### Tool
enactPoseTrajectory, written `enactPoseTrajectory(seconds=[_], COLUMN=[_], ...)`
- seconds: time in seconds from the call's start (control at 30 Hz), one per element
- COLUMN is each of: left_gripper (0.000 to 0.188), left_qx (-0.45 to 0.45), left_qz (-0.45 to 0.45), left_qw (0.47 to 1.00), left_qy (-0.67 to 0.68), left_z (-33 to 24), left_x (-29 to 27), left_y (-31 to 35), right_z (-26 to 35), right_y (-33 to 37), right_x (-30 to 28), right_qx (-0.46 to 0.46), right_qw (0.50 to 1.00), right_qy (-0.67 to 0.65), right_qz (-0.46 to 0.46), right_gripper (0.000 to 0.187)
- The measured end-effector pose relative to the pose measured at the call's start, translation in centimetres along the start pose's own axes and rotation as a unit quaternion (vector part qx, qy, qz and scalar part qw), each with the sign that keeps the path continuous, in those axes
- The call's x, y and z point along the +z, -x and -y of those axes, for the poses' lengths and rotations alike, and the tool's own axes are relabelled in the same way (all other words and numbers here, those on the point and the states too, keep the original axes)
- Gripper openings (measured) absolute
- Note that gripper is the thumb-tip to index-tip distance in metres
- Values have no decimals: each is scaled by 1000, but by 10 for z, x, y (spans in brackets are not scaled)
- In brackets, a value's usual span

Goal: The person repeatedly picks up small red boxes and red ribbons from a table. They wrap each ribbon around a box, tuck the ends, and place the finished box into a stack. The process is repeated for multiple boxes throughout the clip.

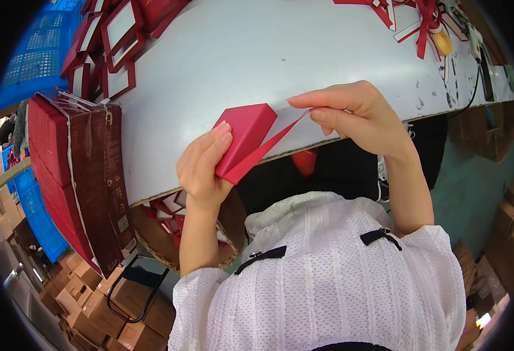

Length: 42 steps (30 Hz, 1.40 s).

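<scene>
The red box (pixel 246 131) is above the table's near edge, its long axis slanting from lower left to upper right, the far end pointing away from the person. The left hand (pixel 203 161) is closed on its left side. The right hand (pixel 350 111) pinches the ribbon (pixel 271 143), drawn up rightward. On the table (pixel 210 64), frames (pixel 119 29) are piled far left.

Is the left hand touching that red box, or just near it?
Touching. In the head view, the left hand holds the red box, its fingers resting on the surface.
</scene>
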<state>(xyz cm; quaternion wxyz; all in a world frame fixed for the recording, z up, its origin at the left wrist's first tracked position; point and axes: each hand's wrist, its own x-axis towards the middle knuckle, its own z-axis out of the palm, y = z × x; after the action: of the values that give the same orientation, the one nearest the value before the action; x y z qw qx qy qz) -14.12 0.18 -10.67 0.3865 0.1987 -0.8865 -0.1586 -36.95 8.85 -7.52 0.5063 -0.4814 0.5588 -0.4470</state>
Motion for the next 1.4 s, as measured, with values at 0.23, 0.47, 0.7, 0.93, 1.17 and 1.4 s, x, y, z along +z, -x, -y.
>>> enactPoseTrajectory(seconds=[0.23,0.47,0.7,0.93,1.17,1.4], left_gripper=[21,19,17,19,19,24], left_qx=[-14,-17,-17,-130,-60,-23], left_qz=[-22,-27,-47,-120,63,7], left_qw=[999,998,995,941,938,984], left_qy=[32,47,84,289,-335,-174], left_z=[2,5,9,31,-16,2], left_x=[0,-2,0,22,-10,2], left_y=[7,11,14,27,-37,-21], right_z=[-5,-4,-6,9,-1,1], right_y=[-19,-27,-30,-32,-23,-15], right_x=[25,33,40,47,77,65], right_qx=[34,80,122,127,67,-57], right_qw=[998,996,991,989,987,965], right_qy=[-10,5,-36,-52,-74,67], right_qz=[-54,-44,-46,-52,-128,-248], right_gripper=[19,16,16,16,17,35])
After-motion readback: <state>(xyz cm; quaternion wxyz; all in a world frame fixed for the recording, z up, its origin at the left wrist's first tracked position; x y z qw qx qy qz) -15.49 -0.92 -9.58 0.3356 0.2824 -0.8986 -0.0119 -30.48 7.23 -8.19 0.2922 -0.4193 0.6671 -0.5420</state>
